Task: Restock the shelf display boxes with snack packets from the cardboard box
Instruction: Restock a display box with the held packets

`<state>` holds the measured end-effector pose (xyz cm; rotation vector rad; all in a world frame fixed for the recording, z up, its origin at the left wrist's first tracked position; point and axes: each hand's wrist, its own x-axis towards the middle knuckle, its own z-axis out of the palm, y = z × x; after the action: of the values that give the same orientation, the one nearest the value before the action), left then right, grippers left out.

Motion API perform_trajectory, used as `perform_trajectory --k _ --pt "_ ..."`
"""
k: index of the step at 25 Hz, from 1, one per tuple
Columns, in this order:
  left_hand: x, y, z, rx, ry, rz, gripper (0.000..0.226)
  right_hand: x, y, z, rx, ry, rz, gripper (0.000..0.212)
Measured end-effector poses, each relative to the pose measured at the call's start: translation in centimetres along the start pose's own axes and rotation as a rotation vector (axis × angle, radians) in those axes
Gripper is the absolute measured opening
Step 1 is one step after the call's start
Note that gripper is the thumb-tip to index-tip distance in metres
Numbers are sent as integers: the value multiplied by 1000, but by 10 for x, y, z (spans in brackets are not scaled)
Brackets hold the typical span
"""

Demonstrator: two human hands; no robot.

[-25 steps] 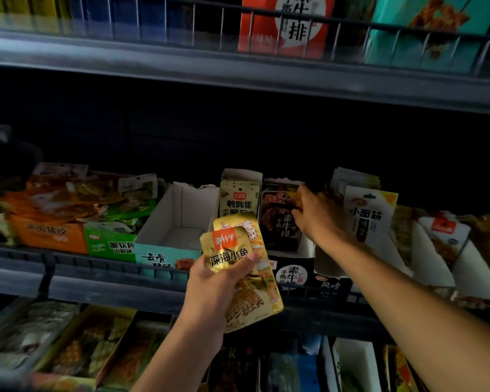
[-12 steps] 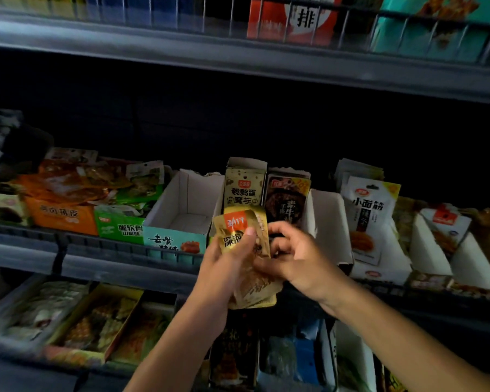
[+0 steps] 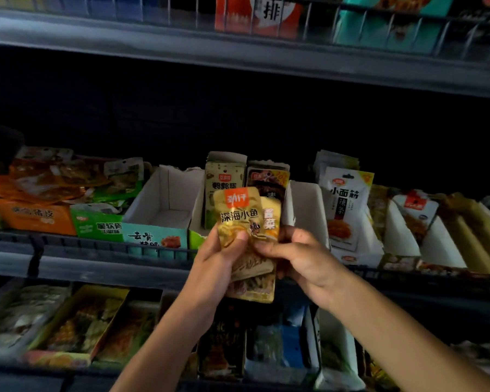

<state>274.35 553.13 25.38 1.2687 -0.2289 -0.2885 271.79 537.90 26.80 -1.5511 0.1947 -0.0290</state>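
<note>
A white cardboard display box (image 3: 164,205) on the middle shelf (image 3: 102,271) stands open-topped with bare room inside, between a green box (image 3: 99,223) and upright packets (image 3: 224,182). In front of the shelf rail, the left hand (image 3: 215,264) grips glossy gold snack packets (image 3: 246,222), thumb pressed on the front one. The right hand (image 3: 303,256) pinches their right edge, fingers curled.
</note>
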Motion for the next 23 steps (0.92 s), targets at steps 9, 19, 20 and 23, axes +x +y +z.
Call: perform_trajectory --k 9,19,20,23 --pt "13 -14 31 -24 127 -81 20 -23 3 -106 126 216 -115 32" --pt "22 -26 139 205 -89 63 29 44 -20 -261 -573 570 -394 22" --pt "25 -25 142 219 -103 62 29 56 -12 -263 -691 571 -353 22" --pt "34 -27 142 266 -124 85 25 76 8 -272 -1070 745 -365 26"
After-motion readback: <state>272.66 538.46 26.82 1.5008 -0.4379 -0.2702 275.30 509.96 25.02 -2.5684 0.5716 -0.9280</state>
